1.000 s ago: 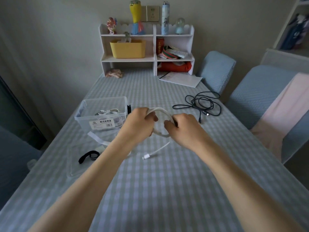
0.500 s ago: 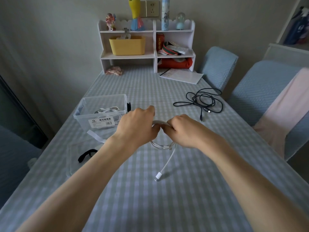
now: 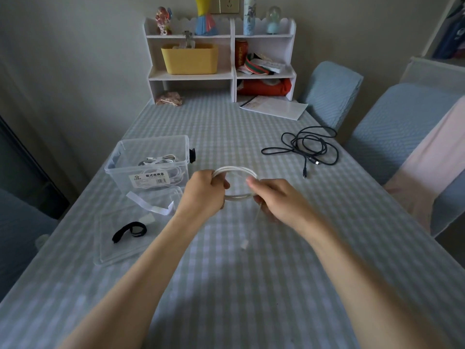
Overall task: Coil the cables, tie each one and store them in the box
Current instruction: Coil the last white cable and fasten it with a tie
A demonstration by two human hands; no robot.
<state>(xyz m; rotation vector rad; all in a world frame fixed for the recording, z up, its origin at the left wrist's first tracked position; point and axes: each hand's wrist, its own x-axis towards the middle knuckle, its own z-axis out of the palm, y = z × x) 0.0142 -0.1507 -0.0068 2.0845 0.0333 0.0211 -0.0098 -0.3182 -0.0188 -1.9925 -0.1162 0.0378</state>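
A long table covered with a pale blue-and-white checked cloth (image 3: 226, 285) carries everything. Along its far edge stands a white two-bay desktop shelf unit (image 3: 232, 59). Just in front of the unit's left bay lies a small crumpled pinkish cloth (image 3: 169, 99); before its right bay a white sheet of paper (image 3: 274, 107) lies flat. Near the right edge sprawls a loose tangle of black cable (image 3: 308, 147). Toward the left edge sits a clear plastic storage box (image 3: 151, 162) with a printed label, white cables inside. Just nearer lies its clear flat lid (image 3: 120, 248), bearing a black strap tie (image 3: 129, 230) and a white strip (image 3: 151, 206).
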